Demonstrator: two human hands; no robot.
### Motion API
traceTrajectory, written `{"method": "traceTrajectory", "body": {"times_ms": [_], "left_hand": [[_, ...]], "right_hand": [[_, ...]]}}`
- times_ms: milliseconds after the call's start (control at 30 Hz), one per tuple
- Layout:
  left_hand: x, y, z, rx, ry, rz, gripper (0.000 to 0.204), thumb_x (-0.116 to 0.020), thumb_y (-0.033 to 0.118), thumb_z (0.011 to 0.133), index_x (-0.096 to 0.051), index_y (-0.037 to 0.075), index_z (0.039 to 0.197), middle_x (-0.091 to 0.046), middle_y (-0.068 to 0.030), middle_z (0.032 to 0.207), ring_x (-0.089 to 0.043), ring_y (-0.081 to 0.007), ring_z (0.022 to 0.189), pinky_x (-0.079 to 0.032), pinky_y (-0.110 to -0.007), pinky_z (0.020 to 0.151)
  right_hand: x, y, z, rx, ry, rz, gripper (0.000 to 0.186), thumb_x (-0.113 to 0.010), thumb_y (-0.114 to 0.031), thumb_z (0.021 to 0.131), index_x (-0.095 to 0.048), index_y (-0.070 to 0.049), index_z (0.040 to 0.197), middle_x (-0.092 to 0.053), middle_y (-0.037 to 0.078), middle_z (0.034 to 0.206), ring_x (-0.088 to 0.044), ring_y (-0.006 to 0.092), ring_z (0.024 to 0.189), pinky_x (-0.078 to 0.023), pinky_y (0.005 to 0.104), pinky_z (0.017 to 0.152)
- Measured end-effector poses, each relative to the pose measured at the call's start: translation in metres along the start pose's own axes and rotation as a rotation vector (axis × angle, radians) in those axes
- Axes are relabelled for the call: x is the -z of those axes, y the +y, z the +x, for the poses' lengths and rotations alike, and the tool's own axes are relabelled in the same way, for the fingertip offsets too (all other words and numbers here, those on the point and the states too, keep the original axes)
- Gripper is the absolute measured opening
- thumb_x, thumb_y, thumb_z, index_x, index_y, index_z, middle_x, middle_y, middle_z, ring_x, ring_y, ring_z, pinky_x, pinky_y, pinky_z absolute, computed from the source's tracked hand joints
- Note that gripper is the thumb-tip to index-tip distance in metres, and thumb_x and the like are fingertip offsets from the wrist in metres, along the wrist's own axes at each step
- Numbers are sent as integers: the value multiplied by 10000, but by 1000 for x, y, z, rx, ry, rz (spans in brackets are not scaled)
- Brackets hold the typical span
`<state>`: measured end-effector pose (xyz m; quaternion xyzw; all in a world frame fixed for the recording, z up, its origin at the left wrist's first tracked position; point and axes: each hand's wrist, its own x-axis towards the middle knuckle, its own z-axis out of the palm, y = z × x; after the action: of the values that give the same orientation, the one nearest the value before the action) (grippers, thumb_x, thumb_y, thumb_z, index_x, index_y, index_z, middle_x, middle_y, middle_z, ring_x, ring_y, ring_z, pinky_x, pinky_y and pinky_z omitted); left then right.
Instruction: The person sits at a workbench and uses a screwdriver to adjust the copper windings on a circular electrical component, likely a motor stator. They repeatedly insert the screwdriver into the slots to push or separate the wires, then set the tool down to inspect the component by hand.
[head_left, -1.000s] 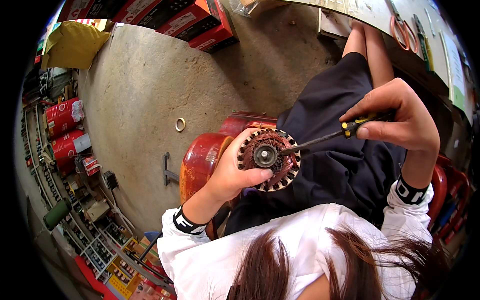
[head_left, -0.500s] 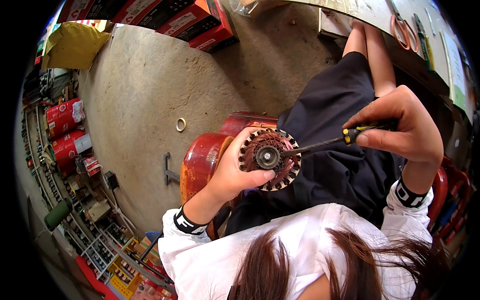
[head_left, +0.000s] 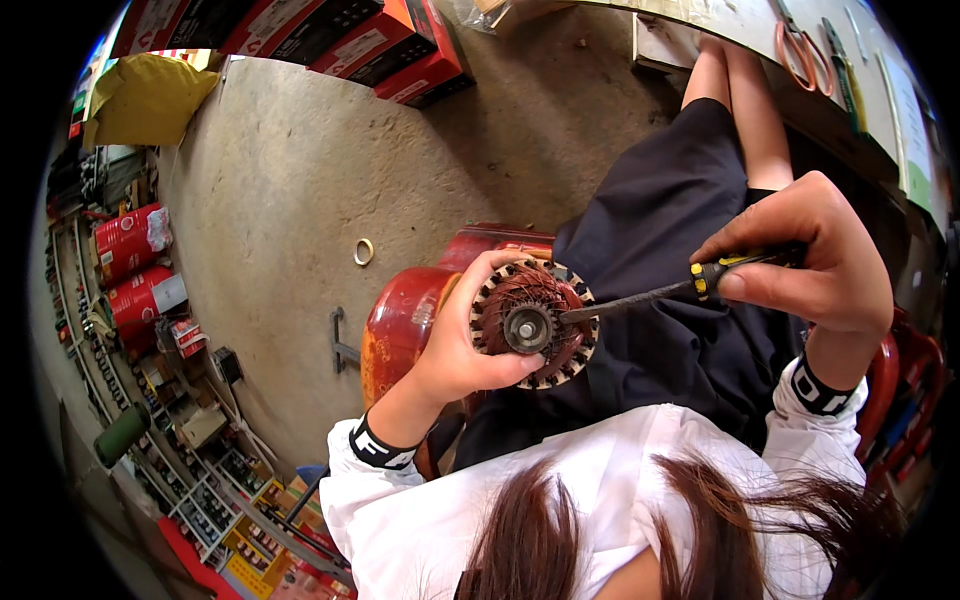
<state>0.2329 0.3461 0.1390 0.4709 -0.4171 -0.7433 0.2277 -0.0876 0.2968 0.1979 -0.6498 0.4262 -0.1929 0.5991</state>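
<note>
My left hand [head_left: 455,355] is closed round a motor armature [head_left: 560,350] with red-brown wire windings, a slotted rim and a dark central hub [head_left: 525,328] with a metal shaft tip, held over my dark-clothed lap [head_left: 650,210]. My right hand [head_left: 810,250] grips a screwdriver [head_left: 730,275] by its black-and-yellow handle. The screwdriver's dark blade reaches leftward to the windings at the right of the hub; whether its tip is under the wires is too small to tell.
Behind the armature is a glossy red wooden seat [head_left: 405,310]. A ring [head_left: 363,240] lies on the concrete floor [head_left: 290,180]. At upper right, a worktable [head_left: 880,130] holds scissors [head_left: 805,70] and pliers [head_left: 845,85]. Red boxes [head_left: 420,75], red drums [head_left: 130,240] and stocked racks line the edges.
Over the last second my right hand and screwdriver have moved a little right and down. The armature in my left hand has shifted slightly left in the picture.
</note>
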Motion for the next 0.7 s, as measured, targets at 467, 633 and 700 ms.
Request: {"method": "traceTrajectory", "body": {"times_ms": [467, 633, 700], "left_hand": [[-1, 2, -1, -25, -14, 30, 801, -730, 105, 592, -404, -15, 1314, -603, -129, 1177, -608, -200, 1109, -450, -329, 1007], [-3, 6, 0, -25, 21, 49, 806, -698, 113, 574, -404, -25, 1312, -622, -115, 1116, -629, -199, 1076, -461, -320, 996], [-3, 6, 0, -12, -3, 42, 811, -693, 119, 564, -407, -25, 1309, -624, -115, 1112, -629, -193, 1072, -461, -315, 995]], "right_hand": [[-4, -2, -3, -41, 11, 25, 180, -752, -52, 769, -704, 82, 879, -698, 134, 731, -651, 145, 625, -491, 236, 593], [-8, 10, -3, 46, 28, 30, 190, -745, -48, 775, -701, 88, 900, -699, 129, 742, -667, 147, 653, -499, 234, 605], [-9, 12, -5, 96, 38, 16, 199, -743, -47, 778, -698, 88, 917, -700, 130, 755, -673, 151, 669, -503, 235, 616]]}}
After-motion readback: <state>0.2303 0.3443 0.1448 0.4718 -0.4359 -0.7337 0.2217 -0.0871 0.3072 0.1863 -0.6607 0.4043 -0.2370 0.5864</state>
